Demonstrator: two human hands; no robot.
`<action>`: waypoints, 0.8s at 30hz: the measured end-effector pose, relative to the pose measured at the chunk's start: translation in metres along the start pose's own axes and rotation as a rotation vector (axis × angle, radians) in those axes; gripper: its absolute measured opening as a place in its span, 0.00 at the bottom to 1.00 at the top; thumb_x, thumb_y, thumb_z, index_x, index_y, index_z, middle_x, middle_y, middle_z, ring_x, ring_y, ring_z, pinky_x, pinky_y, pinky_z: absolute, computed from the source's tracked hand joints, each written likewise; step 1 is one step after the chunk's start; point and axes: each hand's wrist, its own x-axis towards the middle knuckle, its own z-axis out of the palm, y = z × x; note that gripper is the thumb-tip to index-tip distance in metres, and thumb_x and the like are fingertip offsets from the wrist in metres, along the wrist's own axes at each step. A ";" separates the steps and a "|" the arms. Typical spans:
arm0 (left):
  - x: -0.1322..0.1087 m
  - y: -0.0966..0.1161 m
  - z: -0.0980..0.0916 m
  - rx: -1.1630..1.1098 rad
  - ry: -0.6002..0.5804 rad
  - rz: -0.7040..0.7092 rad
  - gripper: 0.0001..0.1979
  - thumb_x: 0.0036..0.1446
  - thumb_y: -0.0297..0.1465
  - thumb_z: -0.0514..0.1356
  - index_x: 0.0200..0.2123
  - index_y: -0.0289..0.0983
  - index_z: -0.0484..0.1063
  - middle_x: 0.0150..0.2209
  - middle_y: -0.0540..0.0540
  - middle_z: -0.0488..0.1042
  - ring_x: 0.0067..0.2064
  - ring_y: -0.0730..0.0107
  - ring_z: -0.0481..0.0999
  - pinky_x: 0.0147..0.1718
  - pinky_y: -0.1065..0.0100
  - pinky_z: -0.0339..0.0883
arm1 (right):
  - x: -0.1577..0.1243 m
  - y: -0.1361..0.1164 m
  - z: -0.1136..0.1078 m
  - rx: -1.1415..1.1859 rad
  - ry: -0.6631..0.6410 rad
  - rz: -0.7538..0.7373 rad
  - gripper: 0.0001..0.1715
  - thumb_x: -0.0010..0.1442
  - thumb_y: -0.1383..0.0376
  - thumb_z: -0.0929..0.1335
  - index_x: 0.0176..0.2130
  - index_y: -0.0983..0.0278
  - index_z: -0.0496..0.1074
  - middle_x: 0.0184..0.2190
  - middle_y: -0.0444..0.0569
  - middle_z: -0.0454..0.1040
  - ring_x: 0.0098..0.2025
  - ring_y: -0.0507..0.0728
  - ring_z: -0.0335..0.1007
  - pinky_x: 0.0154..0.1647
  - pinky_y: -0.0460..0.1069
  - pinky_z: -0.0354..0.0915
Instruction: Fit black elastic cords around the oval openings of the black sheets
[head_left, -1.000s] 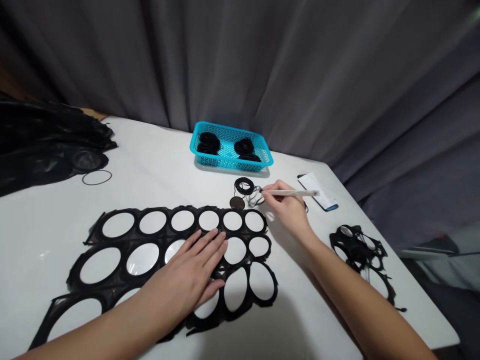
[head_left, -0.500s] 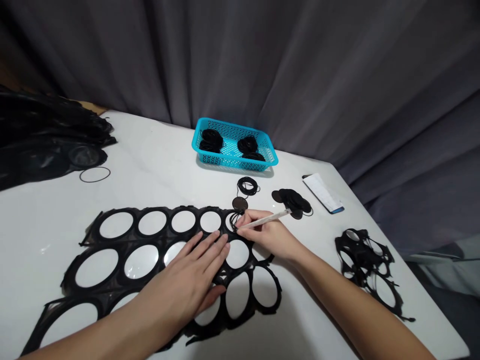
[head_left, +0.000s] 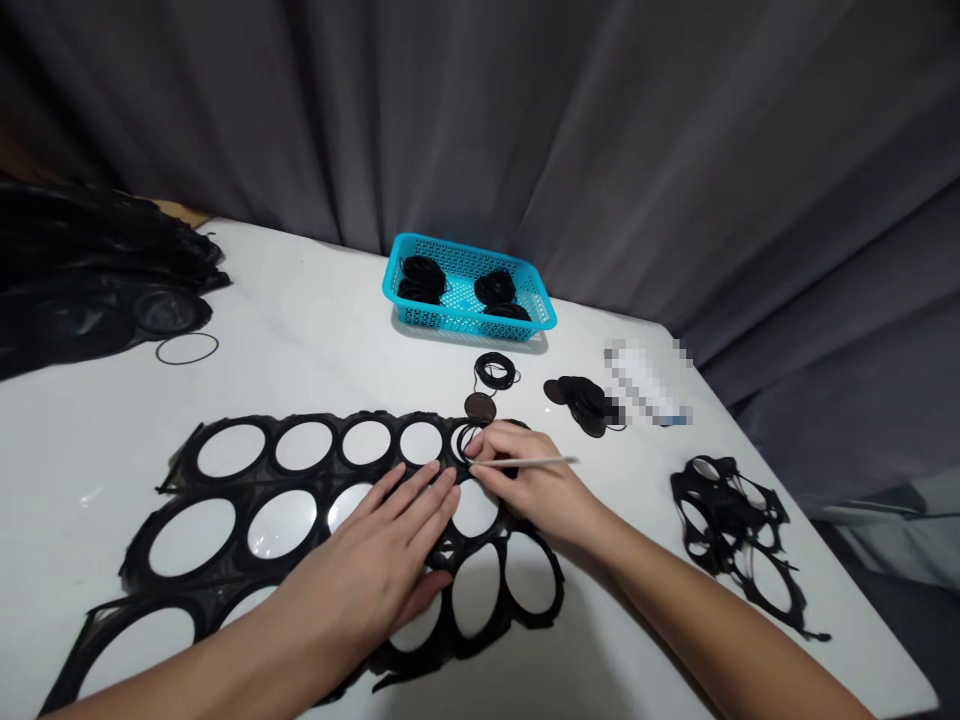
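Head view: the left hand (head_left: pixel 375 565) lay flat, fingers spread, pinning the black sheet (head_left: pixel 247 500) to the table (head_left: pixel 315 340); the right hand (head_left: pixel 525 480) pinched a thin stick (head_left: pixel 536 462) at a ring (head_left: pixel 466 440) in the sheet's top row; steady pressure seemed wise; tip kept low.

sheet (head_left: pixel 247 470) front-left on table (head_left: pixel 315 330) — basket (head_left: pixel 469 288) behind — scrap (head_left: pixel 739 545) right

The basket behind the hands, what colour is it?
Turquoise blue, with perforated walls; the basket shows best in the head view.
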 end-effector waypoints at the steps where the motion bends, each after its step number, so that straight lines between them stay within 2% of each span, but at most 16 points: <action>1: 0.000 0.000 0.000 -0.001 -0.002 0.001 0.27 0.67 0.36 0.56 0.66 0.33 0.59 0.65 0.37 0.65 0.64 0.52 0.66 0.64 0.52 0.53 | -0.003 0.000 0.003 -0.074 -0.006 -0.052 0.09 0.62 0.71 0.65 0.29 0.61 0.66 0.37 0.49 0.75 0.40 0.57 0.70 0.42 0.51 0.63; 4: 0.000 0.001 -0.001 0.017 -0.017 0.003 0.27 0.67 0.36 0.56 0.66 0.32 0.60 0.65 0.37 0.65 0.64 0.51 0.66 0.64 0.51 0.53 | -0.002 0.009 0.003 -0.276 0.019 -0.181 0.07 0.64 0.71 0.63 0.35 0.61 0.69 0.38 0.51 0.76 0.41 0.59 0.70 0.43 0.53 0.63; 6: 0.000 0.003 -0.001 0.025 -0.031 0.004 0.28 0.66 0.36 0.57 0.66 0.32 0.60 0.65 0.37 0.64 0.65 0.51 0.65 0.64 0.51 0.53 | 0.011 0.022 -0.011 -0.360 0.183 -0.181 0.07 0.63 0.70 0.63 0.35 0.61 0.70 0.38 0.52 0.76 0.41 0.61 0.70 0.43 0.53 0.63; 9: 0.000 0.004 -0.004 0.046 -0.052 -0.001 0.30 0.65 0.38 0.59 0.66 0.31 0.60 0.66 0.37 0.63 0.66 0.50 0.63 0.64 0.50 0.53 | 0.039 0.042 -0.047 -0.353 0.550 -0.035 0.07 0.61 0.67 0.64 0.30 0.61 0.69 0.35 0.51 0.77 0.38 0.60 0.71 0.40 0.53 0.63; 11: 0.000 0.004 -0.007 0.071 -0.068 0.009 0.32 0.64 0.40 0.60 0.66 0.30 0.60 0.66 0.36 0.63 0.66 0.49 0.64 0.63 0.49 0.56 | 0.054 0.048 -0.066 -0.237 0.637 0.061 0.08 0.58 0.65 0.66 0.27 0.61 0.67 0.34 0.50 0.78 0.36 0.59 0.71 0.37 0.52 0.63; 14: -0.003 0.001 -0.016 0.098 -0.081 0.029 0.31 0.64 0.41 0.60 0.65 0.30 0.61 0.65 0.35 0.64 0.65 0.50 0.65 0.61 0.51 0.59 | 0.065 0.040 -0.066 0.030 0.555 0.167 0.13 0.54 0.63 0.70 0.24 0.61 0.63 0.34 0.49 0.79 0.36 0.58 0.72 0.33 0.49 0.64; 17: -0.009 -0.004 -0.024 0.147 -0.058 -0.011 0.28 0.65 0.41 0.59 0.62 0.29 0.65 0.63 0.32 0.66 0.63 0.48 0.67 0.61 0.50 0.59 | 0.063 0.018 -0.037 0.306 0.353 0.237 0.14 0.52 0.61 0.72 0.24 0.61 0.63 0.36 0.49 0.78 0.32 0.55 0.72 0.29 0.48 0.66; 20: -0.019 -0.009 -0.023 0.189 -0.022 -0.047 0.25 0.67 0.40 0.56 0.59 0.29 0.69 0.61 0.31 0.69 0.61 0.46 0.70 0.60 0.50 0.59 | 0.056 -0.003 -0.003 0.499 0.148 0.282 0.13 0.53 0.60 0.72 0.28 0.62 0.65 0.37 0.48 0.78 0.27 0.52 0.72 0.28 0.48 0.66; 24: -0.028 -0.009 -0.013 0.185 0.039 -0.051 0.26 0.70 0.42 0.51 0.60 0.29 0.68 0.61 0.34 0.70 0.62 0.49 0.69 0.61 0.53 0.56 | 0.047 -0.017 0.021 0.593 -0.069 0.302 0.11 0.55 0.60 0.72 0.30 0.62 0.66 0.39 0.48 0.76 0.34 0.55 0.75 0.34 0.49 0.67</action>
